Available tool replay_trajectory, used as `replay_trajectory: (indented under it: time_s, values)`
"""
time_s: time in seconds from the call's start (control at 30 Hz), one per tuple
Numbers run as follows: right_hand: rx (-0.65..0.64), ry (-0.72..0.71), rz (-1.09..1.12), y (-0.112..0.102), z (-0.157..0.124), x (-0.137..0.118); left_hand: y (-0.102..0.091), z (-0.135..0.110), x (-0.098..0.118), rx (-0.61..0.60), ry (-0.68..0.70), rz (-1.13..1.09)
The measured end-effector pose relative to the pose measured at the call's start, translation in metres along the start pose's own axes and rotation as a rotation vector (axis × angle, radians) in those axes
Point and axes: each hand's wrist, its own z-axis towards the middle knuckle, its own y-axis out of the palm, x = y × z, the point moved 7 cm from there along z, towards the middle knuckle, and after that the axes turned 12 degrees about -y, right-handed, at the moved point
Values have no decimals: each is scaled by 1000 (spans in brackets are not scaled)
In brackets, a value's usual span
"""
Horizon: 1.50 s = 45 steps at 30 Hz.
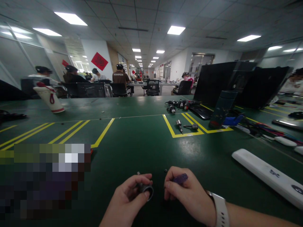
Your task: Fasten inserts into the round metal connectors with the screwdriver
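My left hand point(129, 195) is closed around a dark round metal part point(149, 191), its ring-shaped open end facing right and a thin pin showing above the fingers. Across a small gap, my right hand point(181, 189) pinches a tool with a purple handle point(181, 178); the tool's working end is hidden by the fingers. A tiny nut-like piece point(166, 170) lies on the green table point(132, 142) just beyond my right hand. Farther off, two metal pieces with shafts point(179, 126) rest inside a yellow-taped box.
A long white bar point(267, 176) lies at the right. Behind it are a dark bottle point(223, 108), cables point(265, 129) and black monitors point(220, 83). More metal parts point(172, 108) sit near the back. A white cup point(49, 98) stands at left; a blurred-out patch covers the near left. Several people sit beyond.
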Motion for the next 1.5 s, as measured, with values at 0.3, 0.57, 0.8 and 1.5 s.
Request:
replay_trajectory:
  time_s: [0.3, 0.57, 0.8, 1.5]
  values:
    - [50, -16, 137, -4, -1, -2, -7, 5, -6, -6, -134, -347]
    - [114, -83, 303, -8, -2, -3, -12, 3, -2, -7, -178, -470]
    - [50, -350, -4, -6, -16, -29, -12, 3, 4, 68, -23, -243]
    - [9, -949, -473, 17, -33, -64, -13, -2, 11, 71, 128, 96]
